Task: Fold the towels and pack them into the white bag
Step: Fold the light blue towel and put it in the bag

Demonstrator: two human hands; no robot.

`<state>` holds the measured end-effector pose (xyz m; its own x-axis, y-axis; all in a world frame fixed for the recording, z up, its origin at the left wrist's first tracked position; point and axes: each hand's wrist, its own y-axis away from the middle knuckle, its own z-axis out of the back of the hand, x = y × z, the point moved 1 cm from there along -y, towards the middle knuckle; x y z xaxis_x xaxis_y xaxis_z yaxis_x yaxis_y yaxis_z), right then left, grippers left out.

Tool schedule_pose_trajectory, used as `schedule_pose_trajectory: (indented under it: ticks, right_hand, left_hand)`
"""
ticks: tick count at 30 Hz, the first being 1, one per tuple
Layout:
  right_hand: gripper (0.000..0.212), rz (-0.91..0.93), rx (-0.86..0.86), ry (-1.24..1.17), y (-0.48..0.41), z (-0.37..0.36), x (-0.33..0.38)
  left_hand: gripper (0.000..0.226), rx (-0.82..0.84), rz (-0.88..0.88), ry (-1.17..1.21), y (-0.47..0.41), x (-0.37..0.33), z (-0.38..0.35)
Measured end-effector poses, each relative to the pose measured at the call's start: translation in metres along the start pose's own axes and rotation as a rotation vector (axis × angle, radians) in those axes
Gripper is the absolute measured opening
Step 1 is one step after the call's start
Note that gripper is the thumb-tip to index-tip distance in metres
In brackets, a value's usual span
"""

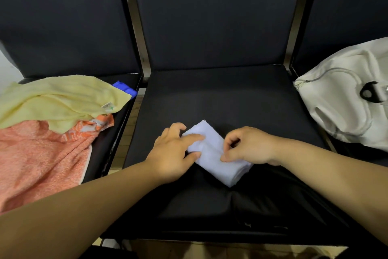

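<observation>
While the left hand [170, 153] rests with nearly straight fingers on the far left end of a pale lilac folded towel [216, 166], thumb against its near edge, the right hand [249, 146] curls its fingers and pinches the towel's right edge between thumb and forefinger. The towel lies slantwise on the front part of the middle seat of a black padded bench [231, 101]. On the left seat a crumpled pale yellow towel [63, 99] lies over an orange mottled towel [37, 153], with a small blue cloth [125, 88] showing behind them. A white fabric bag [336, 107] sits on the right seat, well apart from the hands.
</observation>
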<state>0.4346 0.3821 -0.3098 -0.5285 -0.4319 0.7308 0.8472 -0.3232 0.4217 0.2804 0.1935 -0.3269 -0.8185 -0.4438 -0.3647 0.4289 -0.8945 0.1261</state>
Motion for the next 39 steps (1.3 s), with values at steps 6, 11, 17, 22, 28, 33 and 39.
schedule_pose_trajectory:
  ticks: [6,11,17,22,28,33,39]
  right_hand:
    - [0.035,-0.056,0.124,-0.128,-0.013,-0.011,0.003]
    - [0.047,-0.032,0.148,-0.219,-0.002,-0.012,-0.002]
    - [0.047,0.105,0.008,-0.341,0.034,0.022,0.004]
    - [0.051,0.186,-0.179,-0.248,0.088,0.087,0.009]
    - [0.060,0.176,-0.473,-0.128,0.176,0.183,-0.033]
    - [0.063,0.156,-0.677,-0.136,0.224,0.239,-0.097]
    - [0.061,0.090,-0.798,-0.132,0.242,0.291,-0.176]
  left_hand:
    - [0.052,0.035,-0.005,-0.046,-0.007,0.001,0.000]
    - [0.052,0.075,0.028,0.149,-0.009,0.007,-0.003]
    - [0.038,0.080,0.067,0.771,-0.017,-0.033,0.012]
    - [0.045,0.031,-0.073,0.930,-0.051,-0.117,0.042]
    - [0.054,-0.058,-0.345,0.696,-0.117,-0.245,0.070]
    - [0.057,-0.055,-0.511,0.524,-0.162,-0.356,0.065]
    - [0.053,-0.064,-0.649,0.326,-0.216,-0.437,0.045]
